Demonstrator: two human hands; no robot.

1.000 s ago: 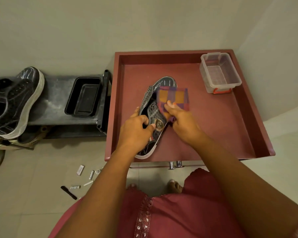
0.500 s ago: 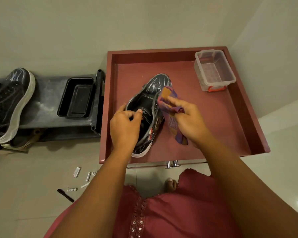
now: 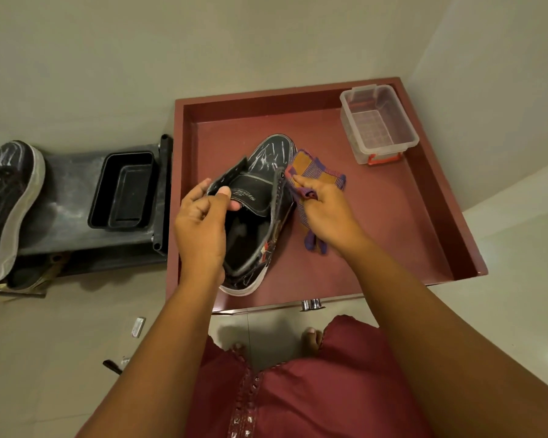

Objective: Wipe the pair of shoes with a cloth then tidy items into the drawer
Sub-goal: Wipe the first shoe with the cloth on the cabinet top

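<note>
Shoes come first, but largest is the drawer [image 3: 440, 216], pulled out under both hands, its red floor bare to the right of the right hand. Left of the left hand a dark shelf [image 3: 70, 197] carries the second shoe [image 3: 7, 203], well apart from either hand, and a black tray [image 3: 122, 191] nearer the left fingers.

The shoe [image 3: 260, 197] being wiped lies inside the drawer, directly between the hands. Its long axis runs from the heel near the person to the toe pointing away and slightly right, and its opening faces up.

The left hand [image 3: 200, 229] grips the shoe's left collar, fingers [image 3: 200, 192] curled over the rim and thumb pressed inside near the tongue. The right hand [image 3: 326, 213] pinches the cloth [image 3: 317, 172], bunched against the shoe's right eyelet edge; the cloth fans out beyond the fingertips and a tail hangs under the palm.

A clear box [image 3: 380, 121] stands in the drawer's far right corner, well beyond the right fingers. On the floor [image 3: 60, 343] near the left forearm lie a small white item [image 3: 138, 327] and a dark stick [image 3: 112, 366], too small to identify.

The right side of the shoe touches the cloth, so the right hand looks nearer for the wiping stroke, probably along the long axis toward the toe, where pale streaks show. The left hand would need to steady the shoe.
</note>
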